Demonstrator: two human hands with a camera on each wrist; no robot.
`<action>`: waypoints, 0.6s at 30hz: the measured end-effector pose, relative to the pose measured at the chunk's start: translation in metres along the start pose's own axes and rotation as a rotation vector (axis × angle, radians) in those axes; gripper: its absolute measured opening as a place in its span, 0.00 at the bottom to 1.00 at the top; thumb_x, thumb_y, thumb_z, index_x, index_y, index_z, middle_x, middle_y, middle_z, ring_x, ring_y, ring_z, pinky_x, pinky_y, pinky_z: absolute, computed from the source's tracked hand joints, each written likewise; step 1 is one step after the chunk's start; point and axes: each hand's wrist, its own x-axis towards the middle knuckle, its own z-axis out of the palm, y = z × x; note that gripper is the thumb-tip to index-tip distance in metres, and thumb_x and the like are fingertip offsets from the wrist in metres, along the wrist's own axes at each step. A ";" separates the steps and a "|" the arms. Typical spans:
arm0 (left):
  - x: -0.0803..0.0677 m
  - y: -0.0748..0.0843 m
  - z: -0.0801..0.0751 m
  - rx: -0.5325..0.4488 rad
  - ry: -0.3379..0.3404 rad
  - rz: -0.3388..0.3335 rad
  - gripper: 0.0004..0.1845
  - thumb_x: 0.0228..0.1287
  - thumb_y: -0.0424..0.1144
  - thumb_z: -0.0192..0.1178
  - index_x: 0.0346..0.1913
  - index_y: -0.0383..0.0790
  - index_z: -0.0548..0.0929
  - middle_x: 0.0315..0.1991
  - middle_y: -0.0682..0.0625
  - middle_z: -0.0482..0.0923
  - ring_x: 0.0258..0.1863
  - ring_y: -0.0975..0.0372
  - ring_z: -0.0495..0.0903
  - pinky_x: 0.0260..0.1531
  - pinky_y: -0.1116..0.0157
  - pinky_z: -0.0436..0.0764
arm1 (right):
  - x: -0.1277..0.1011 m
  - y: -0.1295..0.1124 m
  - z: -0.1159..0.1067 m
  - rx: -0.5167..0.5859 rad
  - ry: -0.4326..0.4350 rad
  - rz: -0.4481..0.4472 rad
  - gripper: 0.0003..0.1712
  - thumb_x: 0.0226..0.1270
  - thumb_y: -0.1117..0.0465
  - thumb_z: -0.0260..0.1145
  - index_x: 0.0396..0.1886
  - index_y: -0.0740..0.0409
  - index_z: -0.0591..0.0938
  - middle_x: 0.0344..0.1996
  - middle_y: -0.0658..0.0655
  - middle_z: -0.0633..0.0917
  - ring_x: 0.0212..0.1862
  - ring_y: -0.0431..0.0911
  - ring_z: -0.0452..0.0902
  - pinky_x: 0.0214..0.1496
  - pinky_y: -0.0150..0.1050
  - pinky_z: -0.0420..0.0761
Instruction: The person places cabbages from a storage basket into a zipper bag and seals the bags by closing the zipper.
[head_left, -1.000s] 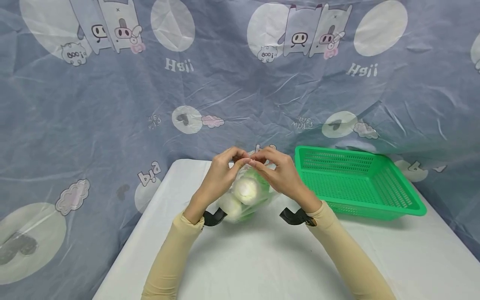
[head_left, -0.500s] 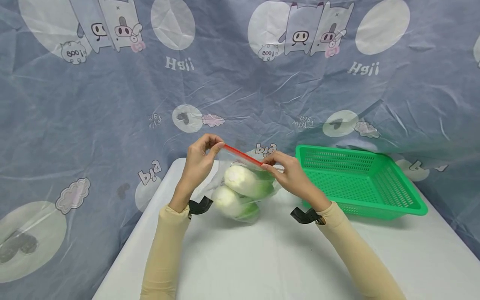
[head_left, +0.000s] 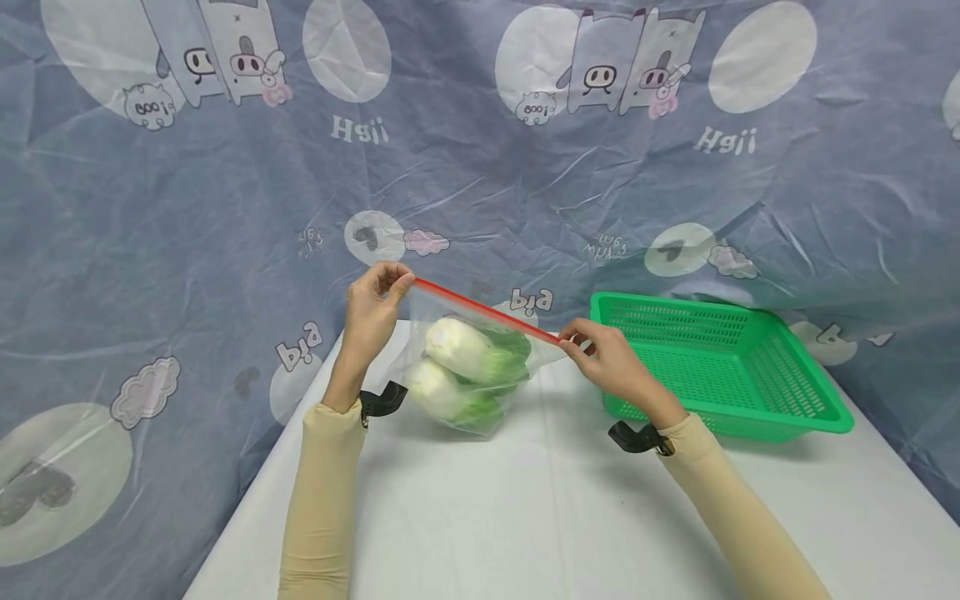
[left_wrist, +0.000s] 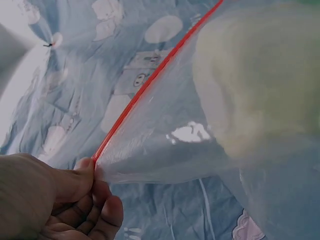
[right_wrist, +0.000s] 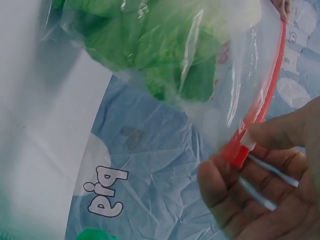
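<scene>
A clear zip bag (head_left: 457, 375) with a red seal strip (head_left: 486, 312) holds two pale green cabbages (head_left: 468, 350) and hangs just above the white table (head_left: 540, 517). My left hand (head_left: 375, 300) pinches the strip's left end, raised higher. My right hand (head_left: 603, 354) pinches the right end, lower, by the basket. The left wrist view shows fingers (left_wrist: 85, 180) pinching the strip (left_wrist: 145, 95) at the bag (left_wrist: 210, 140) corner. In the right wrist view fingers (right_wrist: 260, 150) grip the strip's end with its small white slider (right_wrist: 246, 141); cabbage leaves (right_wrist: 150, 35) show through the plastic.
A green plastic basket (head_left: 780, 400) stands on the table to the right, close to my right hand. A grey-blue printed sheet (head_left: 225, 208) hangs behind and drapes round the table's sides. The table's left edge runs under my left forearm.
My hands have drawn apart along the red strip: the left went up and left, the right went down and right. The strip is now stretched straight between them.
</scene>
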 end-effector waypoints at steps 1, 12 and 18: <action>0.000 -0.001 0.000 0.008 0.002 -0.007 0.10 0.66 0.31 0.59 0.41 0.23 0.79 0.35 0.32 0.78 0.34 0.49 0.75 0.41 0.70 0.73 | 0.000 0.000 0.000 0.002 -0.005 0.023 0.08 0.72 0.54 0.59 0.42 0.52 0.81 0.36 0.54 0.84 0.36 0.45 0.80 0.36 0.39 0.81; 0.005 -0.020 -0.007 0.011 0.038 -0.068 0.12 0.67 0.33 0.58 0.43 0.23 0.78 0.27 0.28 0.78 0.19 0.68 0.75 0.19 0.74 0.66 | 0.020 -0.001 0.010 0.301 -0.023 0.316 0.11 0.70 0.54 0.62 0.43 0.57 0.82 0.36 0.59 0.87 0.35 0.45 0.86 0.46 0.44 0.83; 0.011 -0.042 -0.015 -0.026 0.156 -0.054 0.12 0.66 0.36 0.60 0.42 0.27 0.79 0.24 0.30 0.80 0.19 0.65 0.80 0.28 0.73 0.78 | 0.048 -0.001 0.029 0.529 0.091 0.346 0.12 0.69 0.58 0.62 0.43 0.62 0.82 0.43 0.63 0.84 0.40 0.47 0.86 0.48 0.39 0.84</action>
